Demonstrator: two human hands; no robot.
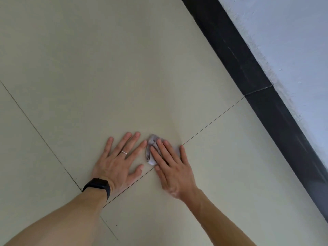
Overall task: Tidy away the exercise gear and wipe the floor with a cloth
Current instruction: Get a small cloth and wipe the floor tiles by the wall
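We press right hand (pixel 173 172), fingers straight, flat on crumpled grey cloth (pixel 150 150) on tiled floor (pixel 88 77). Left hand (pixel 119 161) flat on floor just beside cloth, fingers spread, ring (pixel 124 152) and black wristband (pixel 98 186) on it. Black skirting board (pixel 248 71) beyond right hand.

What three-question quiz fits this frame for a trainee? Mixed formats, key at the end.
1. True or false: the left hand grips the cloth.
2. Pick one. The right hand has its fingers: A) straight, pressing the cloth onto the floor; B) curled in a fist round it; C) lifted clear of it.
3. Fill in: the black wristband is on the ___ arm.
Key: 1 false, it lies flat on the floor beside the cloth; 2 A; 3 left.
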